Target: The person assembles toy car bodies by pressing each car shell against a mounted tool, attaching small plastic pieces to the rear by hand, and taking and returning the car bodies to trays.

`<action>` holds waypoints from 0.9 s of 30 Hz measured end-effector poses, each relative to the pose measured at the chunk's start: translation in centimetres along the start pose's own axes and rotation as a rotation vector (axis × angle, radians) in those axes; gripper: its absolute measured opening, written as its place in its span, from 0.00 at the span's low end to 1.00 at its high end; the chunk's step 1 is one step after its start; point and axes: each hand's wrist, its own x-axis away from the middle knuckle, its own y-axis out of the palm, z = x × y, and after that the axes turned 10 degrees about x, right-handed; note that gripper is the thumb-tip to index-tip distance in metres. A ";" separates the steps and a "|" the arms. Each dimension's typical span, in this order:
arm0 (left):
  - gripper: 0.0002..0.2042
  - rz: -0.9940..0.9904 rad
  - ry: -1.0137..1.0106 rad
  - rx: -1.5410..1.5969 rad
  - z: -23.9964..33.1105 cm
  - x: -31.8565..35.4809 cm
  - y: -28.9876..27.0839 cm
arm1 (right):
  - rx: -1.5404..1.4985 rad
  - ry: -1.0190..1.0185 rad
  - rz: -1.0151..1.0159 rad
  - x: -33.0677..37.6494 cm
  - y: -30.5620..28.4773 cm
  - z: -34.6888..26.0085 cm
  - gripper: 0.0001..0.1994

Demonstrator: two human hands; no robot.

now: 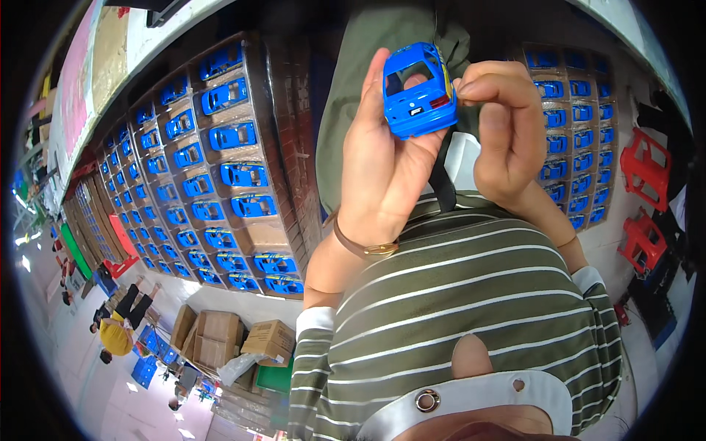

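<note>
Blue toy car body rests cradled in the left hand while the right hand pinches, seemingly, its right rear corner; steady support and a light pinch suit this best.

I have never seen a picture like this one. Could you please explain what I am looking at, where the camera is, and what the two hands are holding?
There is no machine here: a person wears a wide fisheye camera on the head, and it looks down at their own hands. That lens is why straight edges bend near the rim. The striped shirt at the bottom belongs to the person.

The left hand cradles a small blue toy car body. The right hand pinches at its side with thumb and fingertip; what it pinches is too small to tell.

On the left, stacked cardboard trays hold rows of the same blue car bodies. More trays lie on the right, beside red plastic stools. Cardboard boxes stand further off.
</note>
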 end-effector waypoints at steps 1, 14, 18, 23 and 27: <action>0.18 0.022 -0.009 -0.001 -0.1 0.4 0.6 | -0.061 0.020 -0.014 0.2 -0.3 0.4 0.09; 0.15 0.138 -0.458 -0.032 -0.1 1.4 2.9 | -0.055 0.102 -0.489 -0.3 -4.4 4.0 0.26; 0.22 -0.041 -0.484 -0.387 0.4 0.5 2.1 | -0.007 0.111 -0.400 0.1 -4.7 3.8 0.29; 0.37 -0.202 -0.207 -1.265 0.3 0.7 4.2 | -0.071 0.145 -0.315 0.3 -5.4 3.2 0.26; 0.36 -0.714 0.966 -1.572 0.8 -0.5 3.9 | -0.215 0.402 -0.358 0.0 -6.7 1.4 0.20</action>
